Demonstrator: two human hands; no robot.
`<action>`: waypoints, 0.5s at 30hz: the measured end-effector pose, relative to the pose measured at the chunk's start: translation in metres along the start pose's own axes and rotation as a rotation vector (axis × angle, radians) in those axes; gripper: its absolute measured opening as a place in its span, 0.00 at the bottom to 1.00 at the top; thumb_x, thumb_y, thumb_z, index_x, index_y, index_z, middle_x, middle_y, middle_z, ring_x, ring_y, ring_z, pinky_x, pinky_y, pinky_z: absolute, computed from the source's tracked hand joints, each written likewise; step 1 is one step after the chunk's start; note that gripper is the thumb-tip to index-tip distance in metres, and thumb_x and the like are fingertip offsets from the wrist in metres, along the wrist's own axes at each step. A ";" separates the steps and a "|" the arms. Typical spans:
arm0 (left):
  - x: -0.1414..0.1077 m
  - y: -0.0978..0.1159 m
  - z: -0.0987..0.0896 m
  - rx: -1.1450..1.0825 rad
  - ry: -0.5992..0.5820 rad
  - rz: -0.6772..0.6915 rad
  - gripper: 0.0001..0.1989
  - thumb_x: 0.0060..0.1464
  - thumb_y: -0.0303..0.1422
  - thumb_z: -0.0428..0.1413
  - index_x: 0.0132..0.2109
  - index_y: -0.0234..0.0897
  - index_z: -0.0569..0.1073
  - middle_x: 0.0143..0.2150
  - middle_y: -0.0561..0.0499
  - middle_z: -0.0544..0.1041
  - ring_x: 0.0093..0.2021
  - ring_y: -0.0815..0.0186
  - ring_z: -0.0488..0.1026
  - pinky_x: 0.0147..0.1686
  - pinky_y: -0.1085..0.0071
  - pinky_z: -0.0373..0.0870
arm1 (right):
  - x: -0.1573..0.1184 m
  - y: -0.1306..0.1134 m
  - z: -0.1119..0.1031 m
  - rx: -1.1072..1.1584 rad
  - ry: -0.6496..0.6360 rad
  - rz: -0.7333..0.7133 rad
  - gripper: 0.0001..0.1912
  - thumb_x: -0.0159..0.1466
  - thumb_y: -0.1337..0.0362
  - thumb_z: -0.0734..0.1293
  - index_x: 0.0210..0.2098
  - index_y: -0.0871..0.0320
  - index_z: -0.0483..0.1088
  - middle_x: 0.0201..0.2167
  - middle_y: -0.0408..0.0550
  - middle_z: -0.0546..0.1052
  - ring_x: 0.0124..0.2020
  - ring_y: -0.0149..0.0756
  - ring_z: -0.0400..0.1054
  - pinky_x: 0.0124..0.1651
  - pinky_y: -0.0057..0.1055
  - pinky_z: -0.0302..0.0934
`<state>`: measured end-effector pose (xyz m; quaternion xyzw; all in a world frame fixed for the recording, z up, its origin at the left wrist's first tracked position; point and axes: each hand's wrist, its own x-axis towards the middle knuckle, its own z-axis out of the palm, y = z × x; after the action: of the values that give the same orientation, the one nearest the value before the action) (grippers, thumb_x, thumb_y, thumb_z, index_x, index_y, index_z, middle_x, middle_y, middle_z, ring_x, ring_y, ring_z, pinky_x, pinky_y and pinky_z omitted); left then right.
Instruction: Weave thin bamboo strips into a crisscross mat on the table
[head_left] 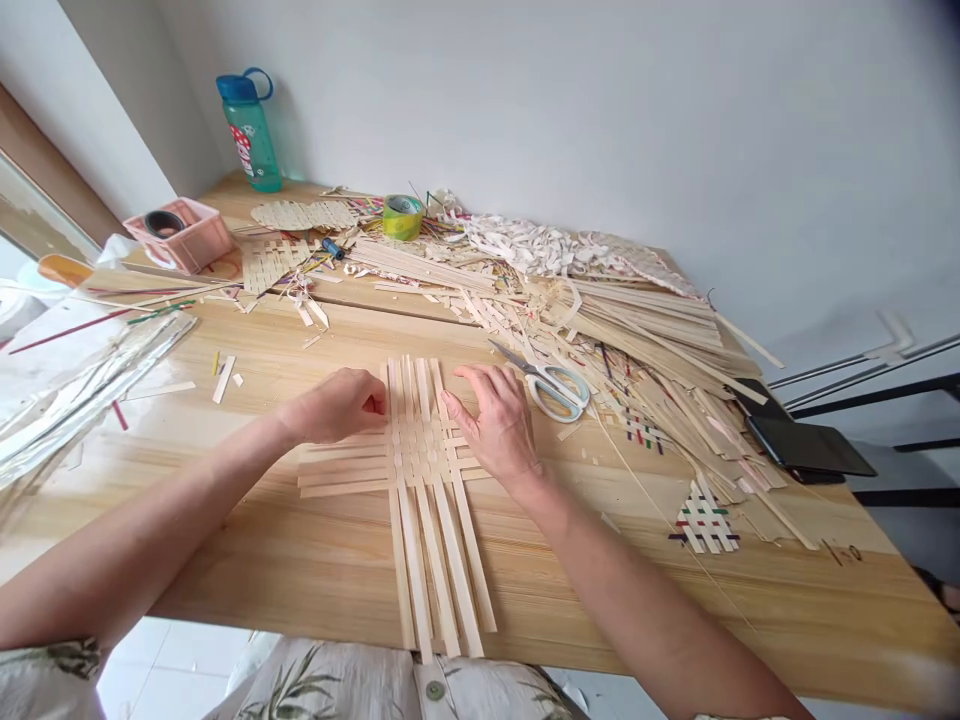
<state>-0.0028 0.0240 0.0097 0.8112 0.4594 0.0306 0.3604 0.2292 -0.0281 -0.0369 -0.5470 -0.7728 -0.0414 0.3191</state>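
A mat of pale flat wooden strips (420, 450), woven over and under in the middle, lies on the table in front of me. Long loose ends run toward my body, and shorter ones stick out to the left and away from me. My left hand (346, 405) is closed at the mat's upper left edge, its curled fingertips against the outermost strip. At the right edge, my right hand (496, 420) has thumb and forefinger apart, the thumb touching the weave. That hand covers part of the right-hand strip ends.
Scissors (555, 388) lie just beyond my right hand. Behind them spreads a pile of loose strips (637, 315). A tape roll (403, 217), a pink basket (187, 240) and a water bottle (253, 140) stand farther back. A phone (814, 447) rests at the right edge.
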 end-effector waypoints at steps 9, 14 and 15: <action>0.004 -0.032 -0.033 -0.412 0.062 0.030 0.12 0.46 0.40 0.61 0.32 0.35 0.80 0.27 0.54 0.76 0.29 0.68 0.69 0.32 0.74 0.61 | 0.012 -0.023 -0.054 0.195 0.312 0.045 0.14 0.70 0.61 0.64 0.27 0.56 0.67 0.22 0.41 0.72 0.24 0.30 0.64 0.31 0.28 0.57; -0.002 -0.033 -0.050 -0.589 0.177 0.130 0.11 0.46 0.40 0.64 0.31 0.35 0.79 0.27 0.54 0.77 0.29 0.70 0.69 0.32 0.74 0.63 | 0.003 -0.013 -0.053 0.358 0.036 0.271 0.22 0.67 0.49 0.64 0.23 0.57 0.68 0.22 0.45 0.72 0.25 0.33 0.64 0.32 0.30 0.59; -0.002 -0.033 -0.051 -0.615 0.190 0.150 0.11 0.46 0.39 0.65 0.31 0.34 0.79 0.28 0.54 0.77 0.29 0.71 0.69 0.32 0.75 0.64 | 0.004 -0.009 -0.051 0.455 -0.049 0.330 0.21 0.66 0.47 0.66 0.27 0.57 0.71 0.26 0.47 0.75 0.28 0.35 0.68 0.34 0.31 0.61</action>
<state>-0.0472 0.0613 0.0283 0.6894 0.3994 0.2699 0.5407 0.2432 -0.0497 0.0084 -0.5805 -0.6704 0.1989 0.4172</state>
